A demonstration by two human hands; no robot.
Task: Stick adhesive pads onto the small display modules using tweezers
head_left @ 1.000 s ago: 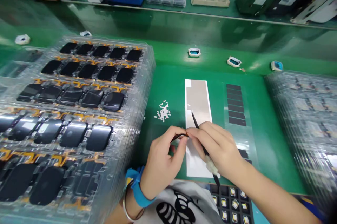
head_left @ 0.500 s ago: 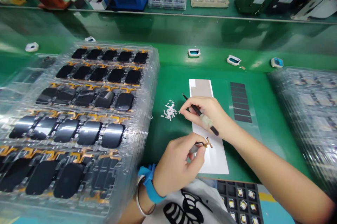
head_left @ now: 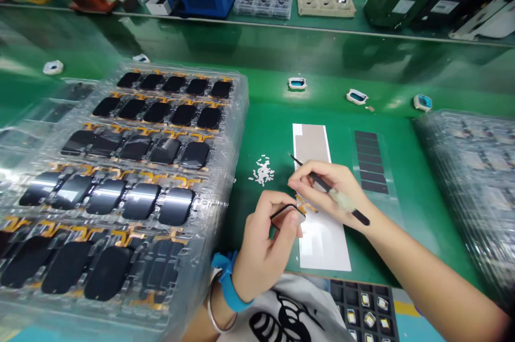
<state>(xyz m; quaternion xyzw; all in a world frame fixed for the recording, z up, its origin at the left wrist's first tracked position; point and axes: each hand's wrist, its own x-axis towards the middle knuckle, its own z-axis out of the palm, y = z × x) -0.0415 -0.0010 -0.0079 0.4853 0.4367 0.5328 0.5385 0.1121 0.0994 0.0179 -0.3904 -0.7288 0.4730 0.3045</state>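
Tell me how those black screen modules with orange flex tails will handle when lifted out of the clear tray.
The black screen modules look thin, stiff and probably light, though their glossy faces may slip in the fingers. The orange flex tails look floppy and likely crease easily. The clear tray has moulded pockets that should stop them sliding.

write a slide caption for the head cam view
Left hand holds a small panel with orange flex cable, right hand a slim black tool, beside stacked clear trays
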